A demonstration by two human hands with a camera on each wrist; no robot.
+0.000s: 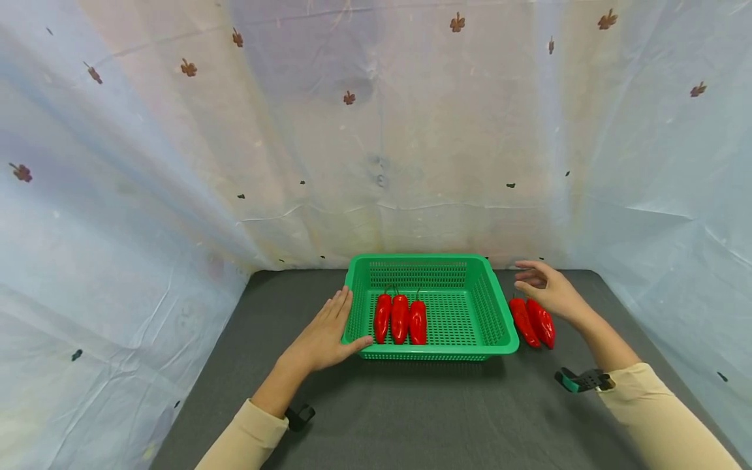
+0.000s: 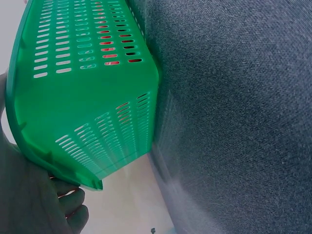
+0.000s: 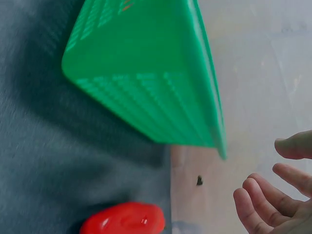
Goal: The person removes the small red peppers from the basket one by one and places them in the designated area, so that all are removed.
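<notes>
A green plastic basket (image 1: 470,326) with slotted walls stands on the dark table. Inside it, on the left side, three red chili peppers (image 1: 399,320) lie side by side. My left hand (image 1: 323,336) rests along the basket's left rim, fingers straight and thumb over the front corner; the left wrist view shows the hand (image 2: 34,195) against the rim. To the right of the basket lie two more red peppers (image 1: 541,323). Just above them hovers my right hand (image 1: 549,287), fingers slightly bent, thumb apart, holding nothing. One red pepper (image 3: 124,219) shows below the hand in the right wrist view.
The dark grey tabletop (image 1: 411,418) extends in front of the basket and to both sides. A pale plastic sheet with leaf prints (image 1: 376,143) hangs behind the table and along its sides. Dark bands (image 1: 578,380) are strapped on both wrists.
</notes>
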